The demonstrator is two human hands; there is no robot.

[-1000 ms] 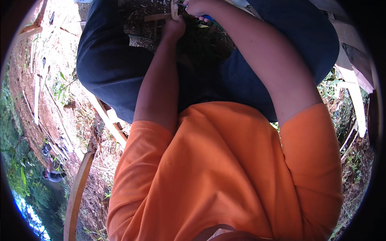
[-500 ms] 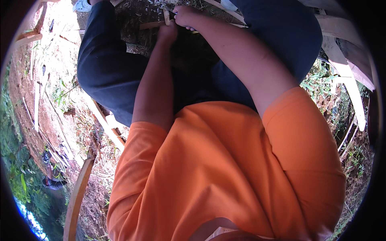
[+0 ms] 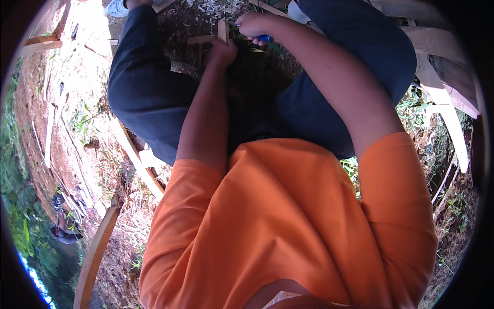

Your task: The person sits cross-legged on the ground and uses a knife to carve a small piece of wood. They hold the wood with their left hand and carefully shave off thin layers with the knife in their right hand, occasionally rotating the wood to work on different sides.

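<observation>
Between my legs, at the top of the view, my left hand (image 3: pixel 221 53) is closed round the lower end of a short pale wood stick (image 3: pixel 223 32), whose other end points away from me. Just to its right, my right hand (image 3: pixel 255 27) grips a blue-handled knife (image 3: pixel 265 38). Its blade shows only as a thin grey piece beside the stick, and I cannot tell if the two touch. Another flat wood piece (image 3: pixel 201 39) lies to the left of the stick, partly behind my left hand.
Pale wood shavings (image 3: pixel 213 7) litter the ground beyond my hands. A curved plank (image 3: pixel 98 252) stands at the lower left, with another wood strip (image 3: pixel 136 159) beside my left leg. Boards (image 3: pixel 442 98) lean at the right. A person (image 3: pixel 66 234) is far off at the left.
My right hand has drawn slightly away from the stick, its elbow moving outward, and the blue handle now shows more. The whole view has shifted a little; my left hand still holds the stick.
</observation>
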